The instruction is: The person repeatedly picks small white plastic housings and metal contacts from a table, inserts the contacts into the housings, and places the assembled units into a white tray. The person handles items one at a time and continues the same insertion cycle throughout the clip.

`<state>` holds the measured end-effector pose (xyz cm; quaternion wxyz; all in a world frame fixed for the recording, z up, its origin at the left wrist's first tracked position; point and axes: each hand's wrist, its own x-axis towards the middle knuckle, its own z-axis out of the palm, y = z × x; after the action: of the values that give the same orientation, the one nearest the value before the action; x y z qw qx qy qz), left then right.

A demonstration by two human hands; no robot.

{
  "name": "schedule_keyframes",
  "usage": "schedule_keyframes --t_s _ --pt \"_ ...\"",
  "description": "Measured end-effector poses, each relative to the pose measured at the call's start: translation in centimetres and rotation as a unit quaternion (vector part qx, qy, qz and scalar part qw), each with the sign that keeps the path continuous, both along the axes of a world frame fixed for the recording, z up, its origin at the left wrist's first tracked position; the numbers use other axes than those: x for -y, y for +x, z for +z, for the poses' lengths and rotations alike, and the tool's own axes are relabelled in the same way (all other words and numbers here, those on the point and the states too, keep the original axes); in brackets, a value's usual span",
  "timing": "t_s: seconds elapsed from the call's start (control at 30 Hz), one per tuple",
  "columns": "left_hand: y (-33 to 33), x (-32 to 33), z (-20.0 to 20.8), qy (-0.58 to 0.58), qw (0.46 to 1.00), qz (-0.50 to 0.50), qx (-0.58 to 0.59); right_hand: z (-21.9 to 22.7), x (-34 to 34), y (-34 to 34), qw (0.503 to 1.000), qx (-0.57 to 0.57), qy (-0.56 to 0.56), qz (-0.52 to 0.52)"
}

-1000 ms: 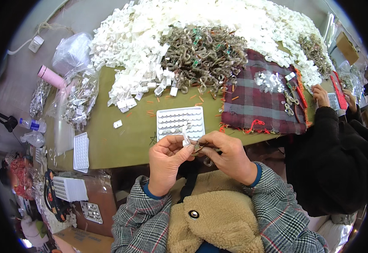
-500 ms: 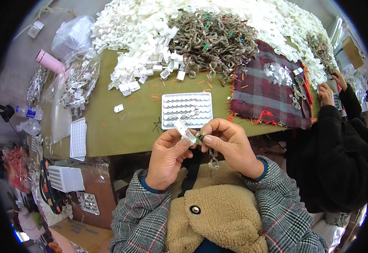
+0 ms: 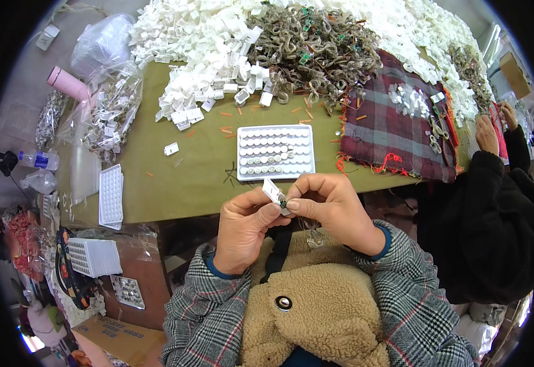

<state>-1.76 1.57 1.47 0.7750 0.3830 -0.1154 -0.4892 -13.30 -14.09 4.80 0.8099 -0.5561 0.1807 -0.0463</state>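
Note:
My left hand [image 3: 241, 231] pinches a small white plastic case [image 3: 271, 189] between thumb and fingers, its lid standing up. Against its open side, my right hand [image 3: 335, 211] pinches a small dark green circuit board with parts on it. A clear, coiled cable [image 3: 314, 237] hangs from the board below my right fingers. How far the board sits inside the case is hidden by my fingertips. Just beyond my hands lies a white tray [image 3: 241, 156] with rows of round white pieces; several in the nearer rows look silvery or greenish.
White cases [image 3: 200, 79] heap at the back, beside a pile of coiled cables [image 3: 313, 52]. A plaid cloth [image 3: 371, 134] with clear pieces and pliers lies right, near a co-worker's hands [image 3: 487, 134]. Stacked trays [image 3: 111, 196] and a pink tumbler [image 3: 68, 84] stand left.
My right hand has brought the board from beside the white case to its open side. The co-worker's hands have shifted, with something red beside them. My view has moved slightly.

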Motion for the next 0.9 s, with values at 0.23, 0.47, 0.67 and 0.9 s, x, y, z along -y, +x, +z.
schedule_keyframes --t_s 0.23,0.47,0.67,0.9 --pt "0.2 0.3 -0.5 -0.005 0.999 0.016 -0.039 -0.2 -1.2 0.2 0.786 0.179 -0.584 -0.094" --pt "-0.3 0.3 0.4 0.05 0.989 0.052 0.132 -1.1 -1.0 0.9 0.683 0.247 -0.67 -0.155" --pt "0.1 0.4 1.2 0.008 0.922 0.115 0.369 -0.2 -2.1 0.1 0.869 0.119 -0.469 -0.108" --pt "-0.7 0.3 0.9 -0.065 0.987 0.104 0.108 0.0 -2.7 -1.4 0.962 0.071 -0.262 -0.042"
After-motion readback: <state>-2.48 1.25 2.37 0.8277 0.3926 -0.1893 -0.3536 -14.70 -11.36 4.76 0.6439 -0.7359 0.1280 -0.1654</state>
